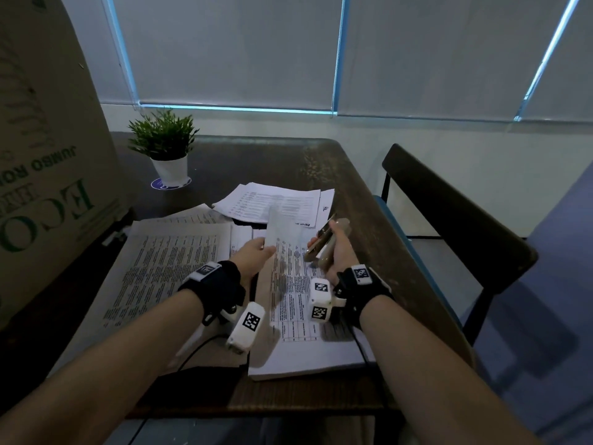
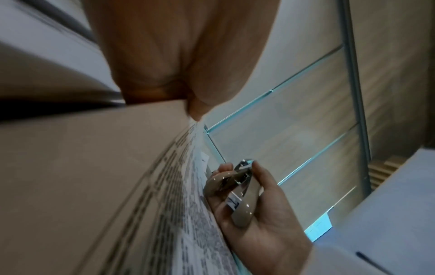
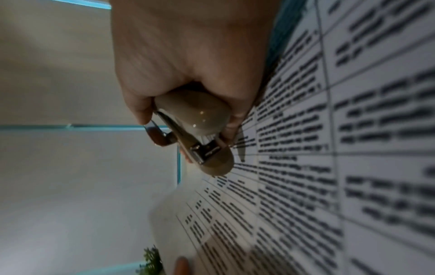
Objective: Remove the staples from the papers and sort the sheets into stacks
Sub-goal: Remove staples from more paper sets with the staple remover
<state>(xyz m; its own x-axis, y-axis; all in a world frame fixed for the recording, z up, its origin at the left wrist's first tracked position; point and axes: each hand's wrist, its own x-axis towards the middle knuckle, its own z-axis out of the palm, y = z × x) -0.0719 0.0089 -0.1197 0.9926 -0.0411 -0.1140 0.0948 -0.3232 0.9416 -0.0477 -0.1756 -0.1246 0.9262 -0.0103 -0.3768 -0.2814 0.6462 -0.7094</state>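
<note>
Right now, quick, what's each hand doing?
Left hand: pinches the lifted sheet of paper.
Right hand: grips the beige staple remover.

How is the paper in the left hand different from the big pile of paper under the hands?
The sheet is pinched by the left hand and lifted off the table; the front pile lies flat on it. The sheet is a single blurred page; the front pile looks many pages thick along its near edge. The right hand, gripping the staple remover, is beside the sheet and above the front pile. Both are white with dark print.
</note>
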